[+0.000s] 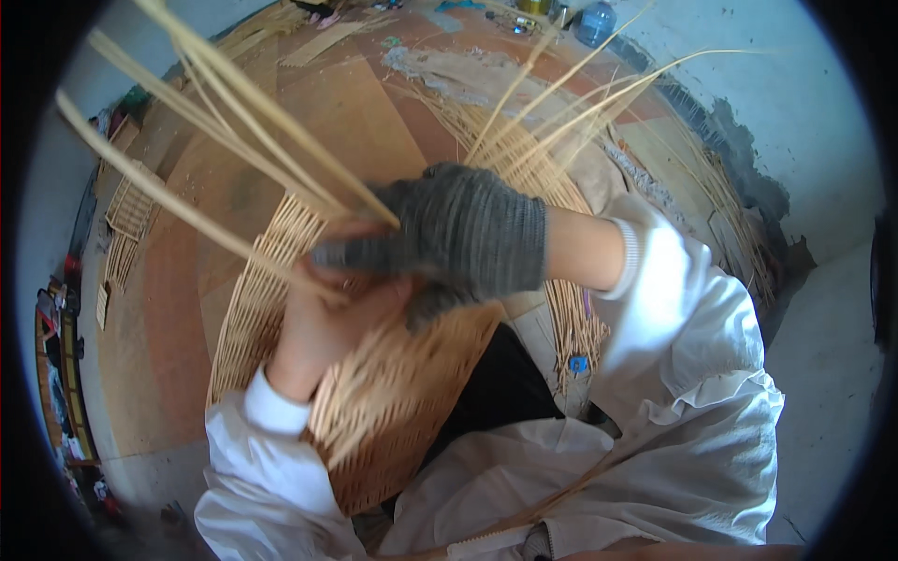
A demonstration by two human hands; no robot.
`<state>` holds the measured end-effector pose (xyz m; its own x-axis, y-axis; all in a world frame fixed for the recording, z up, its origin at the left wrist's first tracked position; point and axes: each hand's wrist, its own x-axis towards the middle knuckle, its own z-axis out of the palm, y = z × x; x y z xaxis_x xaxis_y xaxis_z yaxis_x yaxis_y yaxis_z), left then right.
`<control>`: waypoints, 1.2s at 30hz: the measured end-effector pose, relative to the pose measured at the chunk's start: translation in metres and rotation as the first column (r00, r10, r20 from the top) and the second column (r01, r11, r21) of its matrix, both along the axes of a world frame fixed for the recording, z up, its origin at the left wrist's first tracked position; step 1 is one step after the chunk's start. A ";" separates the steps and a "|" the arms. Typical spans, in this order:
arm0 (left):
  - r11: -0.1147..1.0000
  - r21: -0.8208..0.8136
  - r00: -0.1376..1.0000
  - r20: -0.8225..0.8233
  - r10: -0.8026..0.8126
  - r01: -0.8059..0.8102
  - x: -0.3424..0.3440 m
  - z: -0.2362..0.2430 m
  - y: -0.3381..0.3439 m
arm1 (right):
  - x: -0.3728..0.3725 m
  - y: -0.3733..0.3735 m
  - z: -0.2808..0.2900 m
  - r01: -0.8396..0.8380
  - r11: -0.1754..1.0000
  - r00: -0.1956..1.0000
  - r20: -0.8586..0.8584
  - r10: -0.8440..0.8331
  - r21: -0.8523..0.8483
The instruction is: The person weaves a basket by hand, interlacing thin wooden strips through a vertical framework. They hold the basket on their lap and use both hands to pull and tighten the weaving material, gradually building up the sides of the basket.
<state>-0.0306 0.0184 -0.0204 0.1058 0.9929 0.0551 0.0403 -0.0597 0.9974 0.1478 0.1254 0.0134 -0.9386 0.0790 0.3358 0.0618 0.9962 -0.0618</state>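
Note:
A half-woven wicker basket (398, 402) leans across my lap, its woven wall running under both hands. Long pale wicker canes (238, 154) rise from its edge toward the upper left. My left hand (341, 323), bare, is closed at that edge, and one cane passes into its grasp. My right hand (468, 229) wears a grey knit glove and is bent over the left one, its fingers curled round the canes at the edge. Motion smears both sets of fingertips, and the exact spot where they pinch is hidden.
Behind my right hand lies another woven wicker piece (524, 154) with loose cane ends sticking up. A bundle of canes (575, 327) rests by my right side. Small woven panels (131, 208) are on the floor at left. A blue water jug (595, 23) stands by the far wall.

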 end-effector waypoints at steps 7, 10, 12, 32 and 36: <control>0.918 0.328 0.613 -0.779 0.130 0.222 -0.030 0.081 -0.049 | 0.042 0.016 -0.025 0.343 0.939 0.939 -0.006 -0.343 -0.026; 0.920 0.303 0.438 -0.882 0.173 0.247 0.024 0.069 -0.117 | 0.072 0.019 -0.024 0.629 0.775 0.777 -0.032 -0.629 0.057; 0.896 0.292 0.241 -0.946 0.218 0.334 0.033 0.035 -0.158 | 0.069 0.002 -0.012 0.761 0.644 0.642 0.048 -0.765 0.080; 0.931 0.303 0.660 -0.745 0.098 0.203 -0.097 0.059 -0.030 | 0.174 -0.010 -0.021 0.743 0.641 0.670 -0.230 -0.706 0.195; 0.869 0.484 0.861 -0.481 0.165 0.104 -0.105 0.036 -0.038 | 0.156 0.021 -0.041 0.807 0.579 0.589 -0.206 -0.781 0.116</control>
